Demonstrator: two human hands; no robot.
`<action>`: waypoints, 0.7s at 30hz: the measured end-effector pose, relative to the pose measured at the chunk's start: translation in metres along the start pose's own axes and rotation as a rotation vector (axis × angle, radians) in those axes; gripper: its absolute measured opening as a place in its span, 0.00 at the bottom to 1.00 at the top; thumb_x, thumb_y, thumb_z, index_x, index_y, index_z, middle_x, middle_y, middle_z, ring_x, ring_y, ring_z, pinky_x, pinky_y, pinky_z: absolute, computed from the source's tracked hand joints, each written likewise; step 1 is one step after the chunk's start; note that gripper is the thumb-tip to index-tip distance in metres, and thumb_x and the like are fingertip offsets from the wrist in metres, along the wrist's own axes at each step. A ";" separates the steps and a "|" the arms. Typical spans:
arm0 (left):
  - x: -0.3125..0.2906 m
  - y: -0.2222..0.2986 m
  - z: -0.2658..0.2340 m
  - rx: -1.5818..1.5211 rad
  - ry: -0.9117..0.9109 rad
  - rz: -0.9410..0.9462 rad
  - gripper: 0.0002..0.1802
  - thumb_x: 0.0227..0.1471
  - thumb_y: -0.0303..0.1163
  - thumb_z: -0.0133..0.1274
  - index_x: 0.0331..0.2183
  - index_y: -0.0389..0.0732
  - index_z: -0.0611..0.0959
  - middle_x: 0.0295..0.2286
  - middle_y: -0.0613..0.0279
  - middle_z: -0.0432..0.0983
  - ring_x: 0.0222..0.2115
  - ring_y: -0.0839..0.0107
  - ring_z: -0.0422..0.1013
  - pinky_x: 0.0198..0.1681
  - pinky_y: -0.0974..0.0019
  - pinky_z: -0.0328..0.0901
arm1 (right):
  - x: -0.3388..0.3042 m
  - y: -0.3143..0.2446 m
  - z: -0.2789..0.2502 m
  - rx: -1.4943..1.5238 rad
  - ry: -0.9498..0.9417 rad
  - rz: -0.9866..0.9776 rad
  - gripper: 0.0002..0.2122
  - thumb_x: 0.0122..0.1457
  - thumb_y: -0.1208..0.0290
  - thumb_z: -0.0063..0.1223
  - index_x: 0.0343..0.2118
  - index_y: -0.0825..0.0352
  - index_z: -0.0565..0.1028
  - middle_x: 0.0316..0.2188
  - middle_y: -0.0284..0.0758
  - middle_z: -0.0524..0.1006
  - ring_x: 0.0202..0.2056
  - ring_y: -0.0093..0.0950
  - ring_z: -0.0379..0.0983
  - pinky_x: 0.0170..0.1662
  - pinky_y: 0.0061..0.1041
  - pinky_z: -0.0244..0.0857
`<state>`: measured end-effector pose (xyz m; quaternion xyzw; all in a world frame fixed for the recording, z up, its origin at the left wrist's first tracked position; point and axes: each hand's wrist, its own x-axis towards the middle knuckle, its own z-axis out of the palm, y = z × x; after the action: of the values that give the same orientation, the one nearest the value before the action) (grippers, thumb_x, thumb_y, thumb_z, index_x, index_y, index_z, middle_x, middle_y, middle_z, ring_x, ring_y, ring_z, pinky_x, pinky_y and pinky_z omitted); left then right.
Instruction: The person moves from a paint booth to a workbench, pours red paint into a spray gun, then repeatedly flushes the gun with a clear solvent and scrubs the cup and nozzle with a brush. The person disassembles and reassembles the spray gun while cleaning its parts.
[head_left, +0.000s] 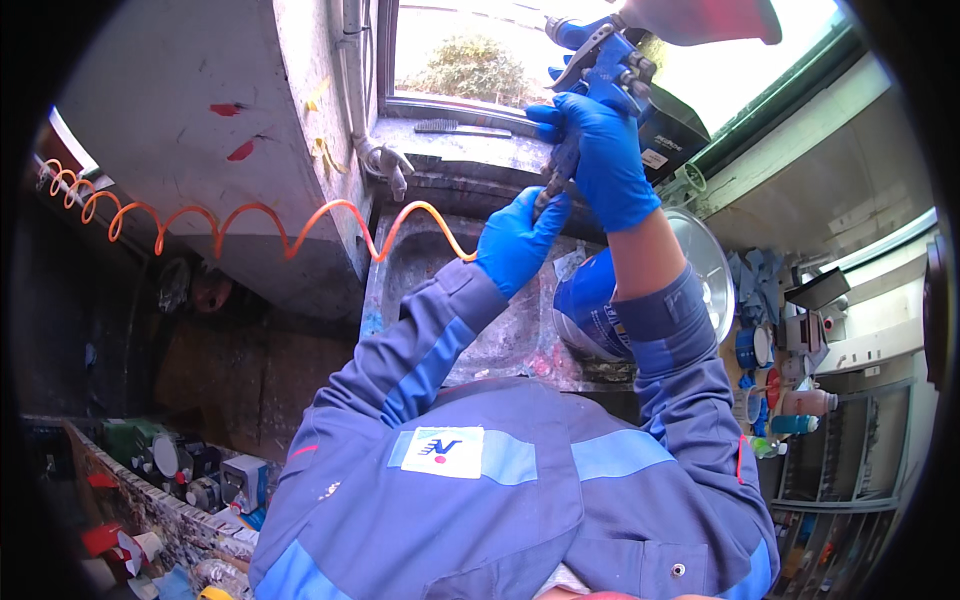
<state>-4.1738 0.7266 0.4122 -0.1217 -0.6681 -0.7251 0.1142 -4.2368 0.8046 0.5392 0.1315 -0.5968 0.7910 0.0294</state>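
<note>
Hands (608, 160) grip spray gun (612, 78) — lettered box (672, 126) nearby.

A paint-stained, grey, rectangular basin (490, 342) has a blue cylindrical container (583, 300) at its right side. Beyond it, a pale, stained windowsill (440, 150) carries a slender grey comb-like brush (450, 128); a black, white-labelled box (672, 130) sits farther right.

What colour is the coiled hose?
Orange: the hose shows best in the head view, curling from the left toward the left hand.
</note>
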 end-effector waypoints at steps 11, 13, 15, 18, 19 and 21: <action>0.029 -0.040 0.026 -0.049 0.119 0.020 0.25 0.62 0.34 0.50 0.55 0.30 0.68 0.43 0.54 0.74 0.42 0.71 0.70 0.47 0.68 0.66 | 0.064 0.033 -0.038 -0.223 0.148 0.036 0.10 0.60 0.76 0.52 0.44 0.66 0.68 0.30 0.36 0.72 0.16 0.19 0.63 0.17 0.19 0.58; 0.031 -0.046 0.028 -0.100 0.083 -0.047 0.23 0.62 0.35 0.49 0.53 0.31 0.71 0.40 0.58 0.75 0.38 0.73 0.71 0.45 0.69 0.66 | 0.068 0.036 -0.040 -0.320 0.112 0.085 0.10 0.60 0.76 0.52 0.44 0.66 0.68 0.30 0.36 0.72 0.16 0.19 0.63 0.17 0.20 0.58; 0.032 -0.050 0.029 -0.117 0.113 -0.048 0.19 0.63 0.36 0.49 0.50 0.34 0.74 0.37 0.62 0.76 0.35 0.77 0.71 0.42 0.71 0.67 | 0.069 0.039 -0.039 -0.255 0.083 0.034 0.09 0.60 0.74 0.53 0.43 0.66 0.69 0.28 0.35 0.72 0.16 0.19 0.64 0.17 0.22 0.59; 0.034 -0.049 0.029 -0.129 0.066 -0.098 0.18 0.63 0.36 0.48 0.48 0.34 0.75 0.35 0.64 0.76 0.35 0.77 0.71 0.40 0.71 0.67 | 0.068 0.042 -0.035 -0.239 0.111 0.014 0.05 0.59 0.75 0.53 0.37 0.67 0.72 0.15 0.28 0.66 0.13 0.20 0.63 0.15 0.22 0.60; 0.033 -0.047 0.029 -0.132 0.054 -0.111 0.17 0.63 0.36 0.48 0.48 0.34 0.75 0.35 0.64 0.76 0.35 0.77 0.71 0.40 0.71 0.67 | 0.067 0.042 -0.035 -0.299 0.114 0.019 0.06 0.58 0.75 0.53 0.38 0.67 0.72 0.19 0.30 0.68 0.13 0.20 0.64 0.16 0.22 0.61; 0.032 -0.043 0.027 -0.135 0.058 -0.130 0.17 0.63 0.36 0.48 0.47 0.34 0.75 0.34 0.64 0.75 0.34 0.77 0.71 0.39 0.71 0.67 | 0.066 0.044 -0.034 -0.300 0.096 0.001 0.07 0.58 0.75 0.54 0.38 0.67 0.72 0.20 0.30 0.69 0.13 0.20 0.64 0.16 0.22 0.61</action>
<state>-4.2175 0.7566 0.3844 -0.0647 -0.6208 -0.7774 0.0777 -4.3155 0.8174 0.5056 0.0874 -0.7064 0.6982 0.0768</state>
